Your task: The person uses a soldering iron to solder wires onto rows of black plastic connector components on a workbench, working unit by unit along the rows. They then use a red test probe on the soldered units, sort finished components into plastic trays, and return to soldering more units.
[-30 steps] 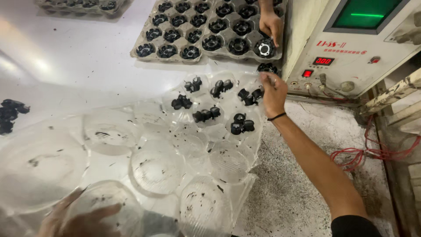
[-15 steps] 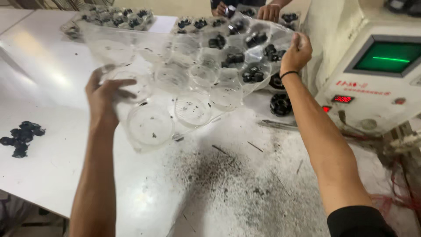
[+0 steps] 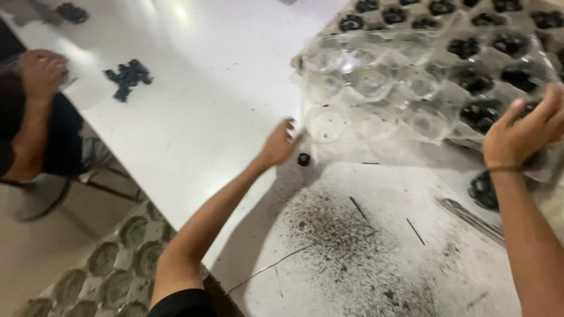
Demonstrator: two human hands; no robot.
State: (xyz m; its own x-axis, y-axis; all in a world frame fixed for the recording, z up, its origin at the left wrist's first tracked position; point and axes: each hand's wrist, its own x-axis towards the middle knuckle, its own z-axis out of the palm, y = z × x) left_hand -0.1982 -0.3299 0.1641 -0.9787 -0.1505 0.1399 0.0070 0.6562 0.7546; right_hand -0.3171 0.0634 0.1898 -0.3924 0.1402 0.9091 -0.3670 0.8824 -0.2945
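A clear plastic cavity tray (image 3: 388, 100) lies tilted over a second tray (image 3: 470, 35) that holds several black round parts. My right hand (image 3: 523, 132) grips the clear tray's right edge. My left hand (image 3: 281, 144) touches the tray's lower left corner with its fingers. A small black part (image 3: 303, 159) lies on the white table (image 3: 205, 117) just below that hand. Several black parts sit in the clear tray's right-hand cavities; its left cavities look bare.
Another person's hand (image 3: 41, 70) and arm are at the far left beside the table. Black parts lie in a small pile (image 3: 128, 75) on the table. Dark dust and thin metal slivers (image 3: 346, 229) cover the near tabletop. A grey cavity tray (image 3: 100, 276) lies on the floor.
The clear tray has come down from being held up in the air to lying over the filled tray. My left hand has shifted to its lower left corner. The view has swung left.
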